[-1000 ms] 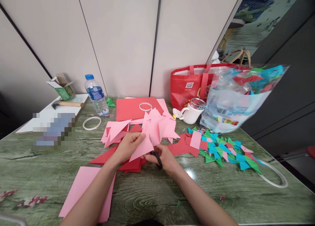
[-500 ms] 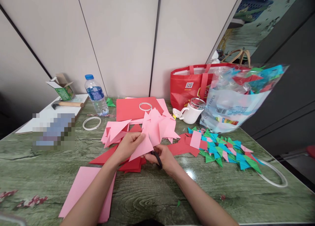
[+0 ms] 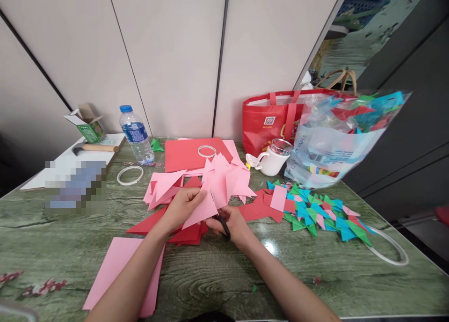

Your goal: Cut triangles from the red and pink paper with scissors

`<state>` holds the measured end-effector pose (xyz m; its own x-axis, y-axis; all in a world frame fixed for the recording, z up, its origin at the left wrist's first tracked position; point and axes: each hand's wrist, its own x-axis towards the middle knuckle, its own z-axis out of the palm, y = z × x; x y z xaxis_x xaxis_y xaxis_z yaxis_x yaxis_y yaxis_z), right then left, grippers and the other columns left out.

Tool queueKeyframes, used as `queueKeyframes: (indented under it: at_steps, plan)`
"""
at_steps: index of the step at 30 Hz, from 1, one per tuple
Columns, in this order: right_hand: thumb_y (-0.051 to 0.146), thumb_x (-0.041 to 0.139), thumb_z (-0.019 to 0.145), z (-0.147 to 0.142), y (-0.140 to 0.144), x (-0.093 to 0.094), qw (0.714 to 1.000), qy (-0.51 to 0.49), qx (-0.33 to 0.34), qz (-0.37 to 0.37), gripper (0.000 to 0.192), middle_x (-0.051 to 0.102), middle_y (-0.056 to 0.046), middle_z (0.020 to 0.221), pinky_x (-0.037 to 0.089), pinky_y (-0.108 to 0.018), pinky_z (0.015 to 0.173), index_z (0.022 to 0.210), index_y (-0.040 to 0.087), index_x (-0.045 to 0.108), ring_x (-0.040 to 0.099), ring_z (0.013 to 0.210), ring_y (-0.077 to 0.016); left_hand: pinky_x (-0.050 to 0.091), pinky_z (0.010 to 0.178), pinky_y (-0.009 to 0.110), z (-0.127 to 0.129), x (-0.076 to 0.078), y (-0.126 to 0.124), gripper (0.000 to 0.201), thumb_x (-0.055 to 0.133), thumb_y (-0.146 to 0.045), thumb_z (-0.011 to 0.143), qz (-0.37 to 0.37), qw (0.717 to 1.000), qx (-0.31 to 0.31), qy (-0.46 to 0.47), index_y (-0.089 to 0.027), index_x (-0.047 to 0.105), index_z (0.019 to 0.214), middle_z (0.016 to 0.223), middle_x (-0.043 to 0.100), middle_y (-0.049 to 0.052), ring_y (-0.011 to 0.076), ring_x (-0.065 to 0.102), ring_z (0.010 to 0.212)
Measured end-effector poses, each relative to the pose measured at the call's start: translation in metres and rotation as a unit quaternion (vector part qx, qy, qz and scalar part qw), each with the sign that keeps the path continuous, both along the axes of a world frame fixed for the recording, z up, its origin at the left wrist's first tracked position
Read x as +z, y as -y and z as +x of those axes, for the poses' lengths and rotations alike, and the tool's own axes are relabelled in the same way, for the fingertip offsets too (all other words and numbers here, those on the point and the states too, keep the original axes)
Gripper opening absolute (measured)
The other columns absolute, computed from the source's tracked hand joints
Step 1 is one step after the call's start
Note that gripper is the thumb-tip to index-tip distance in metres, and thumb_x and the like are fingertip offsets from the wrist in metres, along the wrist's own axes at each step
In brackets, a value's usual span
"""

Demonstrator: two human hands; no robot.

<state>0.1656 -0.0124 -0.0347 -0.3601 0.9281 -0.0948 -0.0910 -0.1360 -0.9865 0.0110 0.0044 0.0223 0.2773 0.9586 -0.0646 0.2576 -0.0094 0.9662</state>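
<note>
My left hand [image 3: 184,205] pinches a piece of pink paper [image 3: 201,213] between thumb and fingers over the middle of the table. Black-handled scissors [image 3: 224,226] are in my right hand [image 3: 236,223], their blades against the right edge of that paper. Right behind lies a heap of pink paper pieces [image 3: 224,177] with pointed corners. Red paper pieces [image 3: 150,221] spread beneath and beside my left hand. A stack of pink sheets [image 3: 108,266] rests near the front edge, partly covered by my left forearm.
Small coloured paper triangles [image 3: 315,212] lie at the right, before a clear bag [image 3: 333,149]. A white mug [image 3: 275,160] and red tote bag [image 3: 256,125] stand behind. At left are a water bottle [image 3: 136,137], tape roll [image 3: 130,175], hammer [image 3: 101,148] and box [image 3: 89,128].
Both hands keep nearly the same place, still holding the pink paper and the scissors. The whole view shifts very slightly; nothing else visibly moves.
</note>
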Motion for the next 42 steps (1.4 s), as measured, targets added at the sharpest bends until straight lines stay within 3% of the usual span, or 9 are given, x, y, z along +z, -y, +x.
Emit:
queueKeyframes:
  at_steps: [20, 27, 33, 37, 42]
  plan:
    - [0.037, 0.078, 0.052, -0.0036, 0.0004, -0.0033, 1.0, -0.015, -0.025, -0.009, 0.037, 0.051, 0.005, 0.051, 0.027, -0.018, 0.034, 0.071, 0.013, 0.057, 0.038, 0.035, -0.0042, 0.033, 0.038, 0.02, 0.0018, 0.0008, 0.0026, 0.038, 0.051, -0.05, 0.077, -0.04, 0.999, -0.004, 0.036, -0.016, 0.046, 0.06, 0.051, 0.049, -0.003, 0.0101, 0.047, 0.042]
    - [0.035, 0.079, 0.049, -0.0041, 0.0008, -0.0018, 0.999, 0.005, -0.035, -0.027, 0.039, 0.053, 0.005, 0.051, 0.029, -0.018, 0.034, 0.07, 0.014, 0.053, 0.041, 0.034, -0.0054, 0.024, 0.042, 0.019, -0.001, -0.0016, -0.0019, 0.04, 0.045, -0.051, 0.08, 0.011, 0.998, 0.051, 0.033, -0.016, 0.041, 0.06, 0.054, 0.037, -0.005, 0.0066, 0.032, 0.047]
    - [0.032, 0.079, 0.049, -0.0044, 0.0019, 0.0022, 0.999, -0.003, -0.031, -0.033, 0.047, 0.055, 0.005, 0.054, 0.034, -0.019, 0.039, 0.083, 0.015, 0.051, 0.046, 0.039, -0.0076, 0.021, 0.045, 0.021, -0.0013, -0.0002, -0.0027, 0.038, 0.043, -0.046, 0.081, 0.061, 0.997, 0.046, -0.031, -0.016, 0.038, 0.058, 0.057, 0.032, -0.005, 0.0075, 0.029, 0.051]
    - [0.03, 0.082, 0.043, -0.0051, 0.0028, 0.0042, 0.998, -0.027, -0.046, -0.032, 0.051, 0.054, 0.007, 0.051, 0.036, -0.02, 0.043, 0.07, 0.02, 0.04, 0.048, 0.043, -0.0089, 0.022, 0.047, 0.021, -0.0011, -0.0003, -0.0033, 0.035, 0.041, -0.042, 0.083, 0.086, 0.994, 0.045, -0.055, -0.017, 0.038, 0.059, 0.058, 0.032, -0.004, 0.0082, 0.029, 0.052]
    - [0.036, 0.081, 0.043, -0.0052, 0.0033, 0.0015, 0.998, -0.044, -0.037, -0.012, 0.058, 0.049, 0.007, 0.045, 0.03, -0.019, 0.041, 0.053, 0.02, 0.026, 0.044, 0.041, -0.0076, 0.022, 0.048, 0.022, -0.0016, -0.0011, -0.0042, 0.035, 0.04, -0.041, 0.083, 0.111, 0.989, 0.057, -0.081, -0.017, 0.038, 0.058, 0.057, 0.031, -0.004, 0.0086, 0.029, 0.053]
